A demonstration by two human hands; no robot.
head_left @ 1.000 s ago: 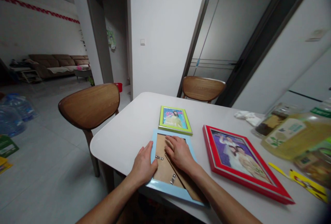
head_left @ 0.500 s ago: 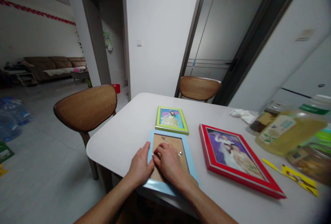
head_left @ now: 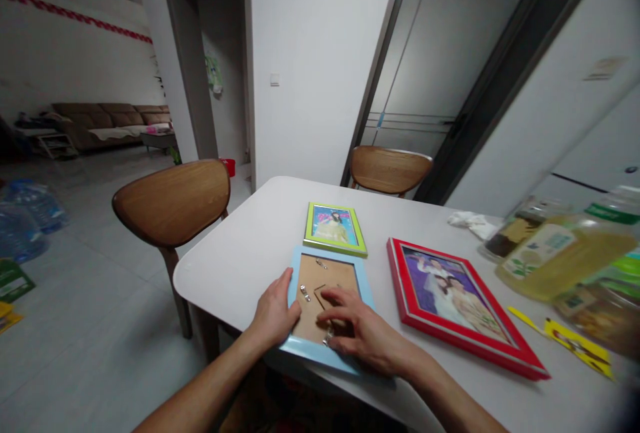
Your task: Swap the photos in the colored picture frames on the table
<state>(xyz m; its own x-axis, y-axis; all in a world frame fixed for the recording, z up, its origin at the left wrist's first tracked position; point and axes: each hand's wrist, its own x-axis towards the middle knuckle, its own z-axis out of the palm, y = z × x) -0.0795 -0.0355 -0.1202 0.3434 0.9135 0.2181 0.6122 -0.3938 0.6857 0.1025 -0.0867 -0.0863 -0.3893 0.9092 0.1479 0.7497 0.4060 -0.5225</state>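
The right hand (head_left: pixel 363 333) has moved nearer and rightward since the last frame, its grip half open with thumb and fingertips at the near metal clip (head_left: pixel 328 336), which it partly hides; whether it pinches it, I cannot tell. The left hand (head_left: pixel 276 310) still holds the left edge of the light-blue picture frame (head_left: pixel 325 352), which lies back up at the table's (head_left: pixel 227 261) near edge, its near right corner hidden, just before the green picture frame (head_left: pixel 336 247).
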